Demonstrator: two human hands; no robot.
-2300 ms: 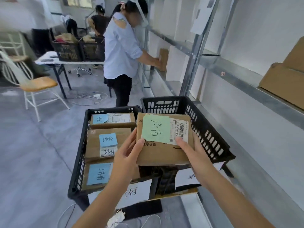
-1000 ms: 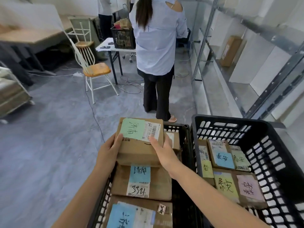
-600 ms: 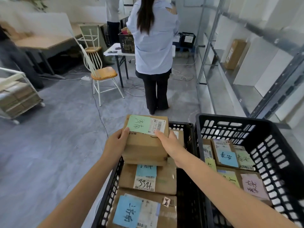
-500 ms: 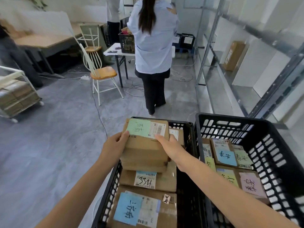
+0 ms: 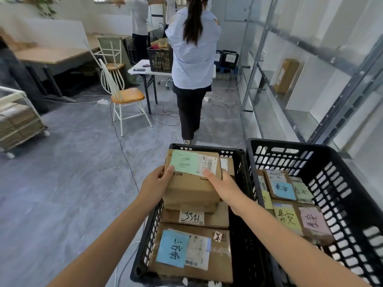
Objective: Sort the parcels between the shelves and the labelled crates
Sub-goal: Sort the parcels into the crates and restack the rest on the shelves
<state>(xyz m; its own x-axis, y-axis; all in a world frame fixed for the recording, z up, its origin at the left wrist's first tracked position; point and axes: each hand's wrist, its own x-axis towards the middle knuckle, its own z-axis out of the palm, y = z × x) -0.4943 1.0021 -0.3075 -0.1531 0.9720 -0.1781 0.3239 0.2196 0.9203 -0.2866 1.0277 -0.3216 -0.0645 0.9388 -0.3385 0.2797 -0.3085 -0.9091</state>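
The metal shelves [image 5: 306, 83] run down the right wall, nearly bare, with one brown box [image 5: 286, 76] standing upright on a far shelf. Below them, at the near right, sits a black slotted crate [image 5: 339, 183] holding flat parcels tagged with blue, green, yellow and pink notes. Touching its left wall is a second black crate [image 5: 145, 251], and this one holds the work: along its near edge lies a wide parcel with a blue note [image 5: 191, 252], behind it a parcel marked 3321 [image 5: 193, 216], and over that one, toward the crate's far edge, is the parcel [image 5: 192, 183] being handled. It is a plain brown cardboard box, squarish and deeper than the flat ones under it, with a pale green handwritten note and a white barcode label side by side on its top face. The left hand [image 5: 154, 187] grasps its left side with the thumb up on the green note; the right hand [image 5: 222, 186] grasps its right side with fingers laid on the label's near edge. I cannot tell whether the box rests on the parcel beneath or is held just above it. Straight ahead, a person in a pale shirt [image 5: 191, 59] stands in the aisle with their back turned, just past the crate's far edge. Left of them stand a wooden chair [image 5: 122, 94] and a white surface [image 5: 143, 68] bearing another black crate.
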